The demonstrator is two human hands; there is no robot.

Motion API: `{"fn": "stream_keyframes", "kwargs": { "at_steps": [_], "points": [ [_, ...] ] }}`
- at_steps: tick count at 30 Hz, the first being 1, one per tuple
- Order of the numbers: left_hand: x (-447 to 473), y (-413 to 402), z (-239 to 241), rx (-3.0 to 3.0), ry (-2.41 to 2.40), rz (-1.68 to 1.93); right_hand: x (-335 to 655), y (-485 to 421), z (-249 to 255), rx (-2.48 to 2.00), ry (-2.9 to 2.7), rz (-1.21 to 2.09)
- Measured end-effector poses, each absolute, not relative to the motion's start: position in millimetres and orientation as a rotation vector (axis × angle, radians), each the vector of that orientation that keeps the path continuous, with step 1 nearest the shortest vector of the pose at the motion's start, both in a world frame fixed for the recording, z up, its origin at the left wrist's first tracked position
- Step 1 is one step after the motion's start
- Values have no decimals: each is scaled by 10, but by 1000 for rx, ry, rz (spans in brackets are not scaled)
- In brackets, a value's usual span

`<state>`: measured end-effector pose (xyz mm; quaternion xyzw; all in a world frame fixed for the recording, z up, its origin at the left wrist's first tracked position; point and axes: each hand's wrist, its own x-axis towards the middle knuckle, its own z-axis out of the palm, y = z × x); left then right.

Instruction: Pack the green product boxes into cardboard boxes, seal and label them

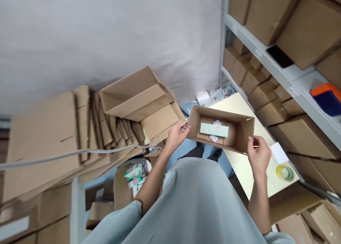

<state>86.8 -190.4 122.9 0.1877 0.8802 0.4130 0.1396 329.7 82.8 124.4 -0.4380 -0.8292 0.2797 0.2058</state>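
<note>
Both hands hold an open carton (234,125) out over the lap: the left hand (176,135) pinches its left end flap, the right hand (258,154) clamps the near right corner. Inside lies a pale green box (214,130) on what looks like crumpled paper. Below sits a yellow table (245,165) (tape roll (285,173) on it), flattened cardboard (53,137) to the left.

A small brown cardboard box (222,130) is held up in the air, open at the top, tipped a little. Inside it lies a flat pale green packet (214,129) on top of some crumpled white paper (216,123).
</note>
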Motion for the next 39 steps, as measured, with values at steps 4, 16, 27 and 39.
{"fn": "stream_keyframes", "kwargs": {
  "at_steps": [4, 16, 27, 39],
  "points": [
    [775, -2712, 1298, 233, 2705, 1330, 2599, 432, 1456, -935, -2447, 864],
    [394, -4643, 1167, -353, 3032, 1315, 969, -1195, 1571, -482, -2715, 902],
    [-126, -5370, 1108, -230, 3102, 1137, 3, -2008, 1245, -490, -2724, 829],
    [-395, -5310, 1190, -320, 3058, 1124, -553, -1962, 1368, -407, -2839, 746]
  ]
}}
